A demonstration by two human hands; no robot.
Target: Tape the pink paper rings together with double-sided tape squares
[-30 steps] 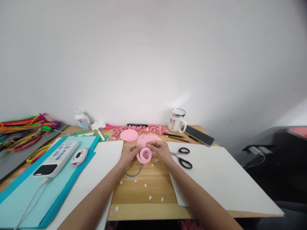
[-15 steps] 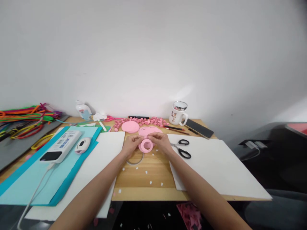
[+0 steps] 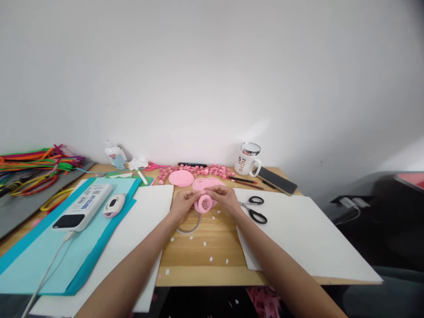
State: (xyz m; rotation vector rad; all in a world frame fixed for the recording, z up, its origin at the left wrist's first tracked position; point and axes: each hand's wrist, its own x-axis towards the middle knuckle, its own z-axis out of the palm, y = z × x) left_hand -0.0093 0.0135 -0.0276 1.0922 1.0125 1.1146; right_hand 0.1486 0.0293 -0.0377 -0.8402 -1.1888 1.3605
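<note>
My left hand (image 3: 183,203) and my right hand (image 3: 224,196) meet over the wooden table. Between their pinched fingertips is a curled pink paper strip (image 3: 205,203), forming a loose coil that hangs toward me. Just behind it lie flat pink paper pieces (image 3: 208,182), partly hidden by my fingers. A stack of pink paper circles (image 3: 181,178) rests to the left of these. Many small pink rolls (image 3: 217,171) are heaped behind. A thin grey ring (image 3: 188,231) lies near my left hand, partly covered.
Black-handled scissors (image 3: 257,215) lie on white sheets (image 3: 298,234) at the right. A mug (image 3: 247,159) and phone (image 3: 277,180) stand behind. Left are blue sheets (image 3: 99,247), a power bank (image 3: 84,207), a white bottle (image 3: 115,154) and colourful pipe cleaners (image 3: 39,161).
The view has shifted slightly, so the table sits a little lower. Both hands still hold the pink strip, whose coil looks slightly smaller and turned.
</note>
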